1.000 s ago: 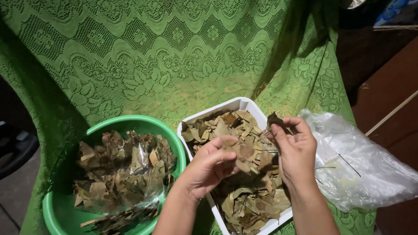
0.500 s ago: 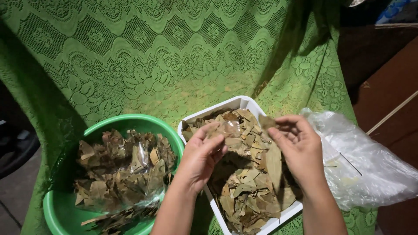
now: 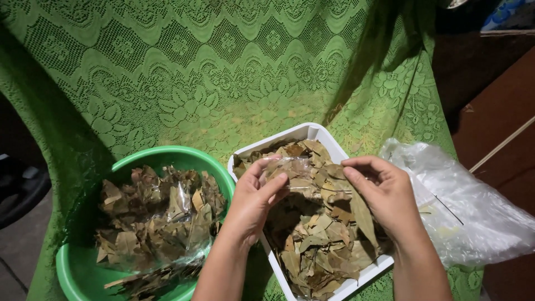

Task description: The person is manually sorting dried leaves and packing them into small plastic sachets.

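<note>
Head view, looking down: a small clear plastic packet holding a few dried leaves is pinched between both hands above the far half of a white rectangular tray. The left hand is closed on the packet's left edge, thumb on top and fingers curled beneath. The right hand is closed on the right side, its fingertips pressed together on the plastic and on a long leaf that hangs below them. The tray is heaped with loose dried leaves, brown and olive, and is set at a slant, one corner toward the cloth's far side and another toward its near edge. Just left of the tray, touching or nearly touching it, a round green basin is placed near the cloth's near left corner. It is filled with filled leaf packets, and clear plastic glints among them. On the right of the tray, against its right edge, a crumpled clear plastic bag is spread over the cloth's right edge. Everything is carried on a green lace cloth with a flower pattern, draped up behind the containers and falling away in folds at the far right.
</note>
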